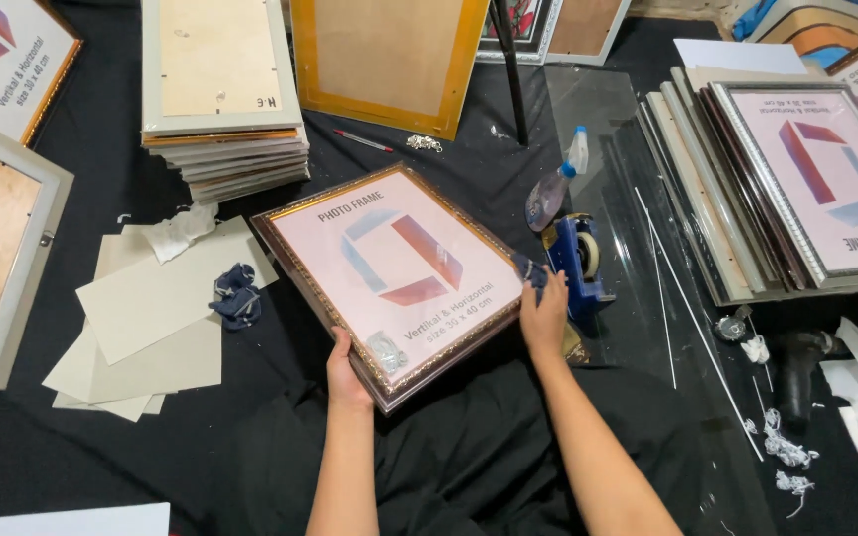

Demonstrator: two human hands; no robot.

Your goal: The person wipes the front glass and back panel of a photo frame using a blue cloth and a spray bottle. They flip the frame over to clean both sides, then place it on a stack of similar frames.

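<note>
Fingers (538, 298) of right hand (545, 316) press a dark blue cloth (531, 273) on the picture frame (394, 281) right corner; left hand (345, 367) grips its near corner. Frame lies on black fabric (469, 457). Risk: tape dispenser (578, 263) and spray bottle (554, 187) just right of frame, elbow could knock them.

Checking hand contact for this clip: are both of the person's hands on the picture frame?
Yes: the left hand grips the near corner of the picture frame while the right hand presses a dark cloth against its right edge.
</note>
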